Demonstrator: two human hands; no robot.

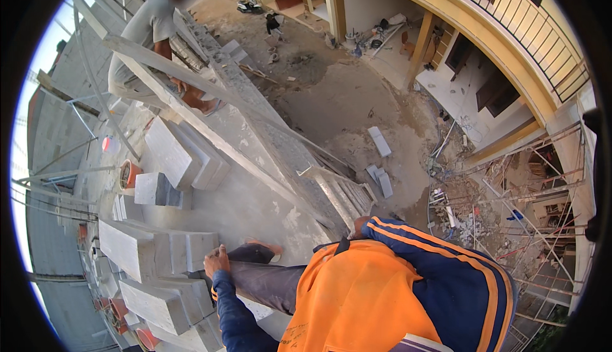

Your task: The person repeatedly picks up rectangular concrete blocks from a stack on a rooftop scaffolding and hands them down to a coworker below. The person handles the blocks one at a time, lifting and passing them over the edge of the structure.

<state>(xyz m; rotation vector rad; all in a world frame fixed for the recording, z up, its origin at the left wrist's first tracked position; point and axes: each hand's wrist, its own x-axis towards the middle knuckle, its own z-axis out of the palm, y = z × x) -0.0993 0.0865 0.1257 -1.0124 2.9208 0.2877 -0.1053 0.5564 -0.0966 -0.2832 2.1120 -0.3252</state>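
My left hand (217, 261) is beside my bent leg in dark trousers (268, 282), close to the edge of a stack of pale grey blocks (167, 253). Its fingers are curled in; what they close on, if anything, is hidden. My right hand (361, 226) is by the upper end of a wooden ladder-like frame (338, 193) at the edge of the concrete slab (255, 215). My dark blue sleeve covers most of that hand, so its fingers do not show. One bare foot (266, 247) rests on the slab.
More blocks (182, 154) and orange buckets (129, 173) stand left. A slanting timber (210, 91) crosses the far slab edge, where another person (143, 40) crouches. Right of the edge lies a lower yard (357, 97) with loose blocks (379, 142) and bamboo scaffolding (542, 224).
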